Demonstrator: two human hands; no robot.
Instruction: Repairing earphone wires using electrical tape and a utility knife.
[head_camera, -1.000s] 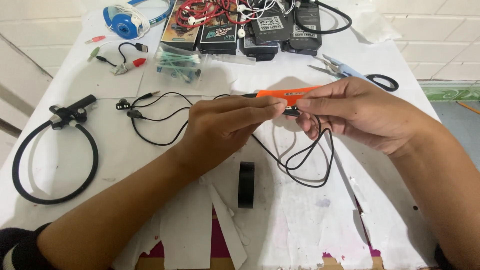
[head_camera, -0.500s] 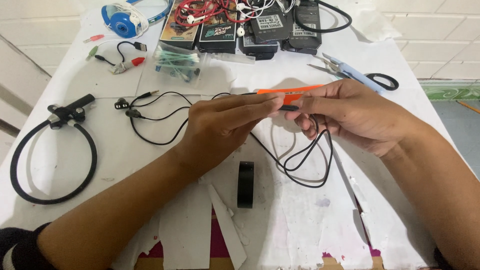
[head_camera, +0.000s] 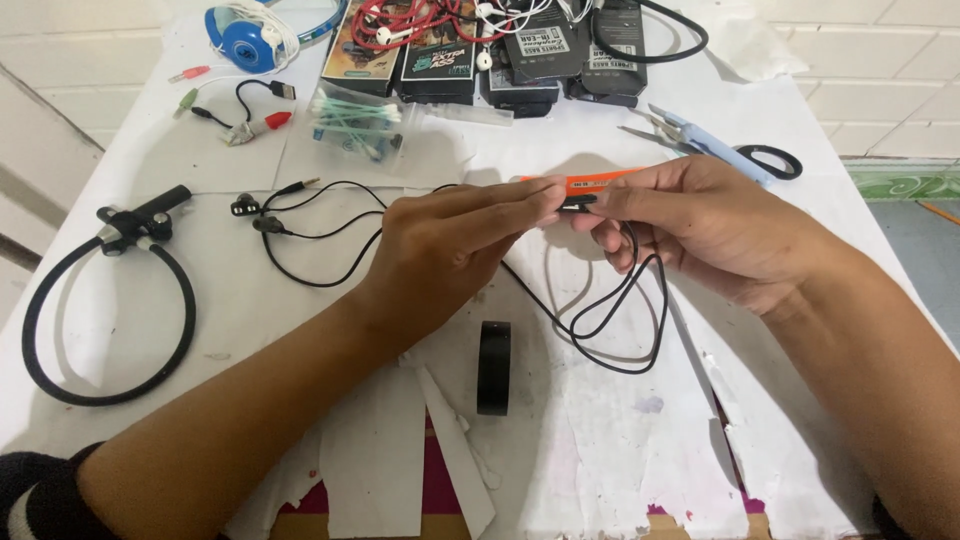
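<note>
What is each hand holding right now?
Left hand: fingers pinched shut on the black earphone cable.
Right hand: shut on the same cable, beside an orange tool.

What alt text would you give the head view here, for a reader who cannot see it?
Two bare hands, left hand and right hand, pinch a small black piece on a black earphone cable beside an orange tool, over a white-covered table. A roll of black tape stands on edge nearby; scissors lie behind the right hand.
</note>
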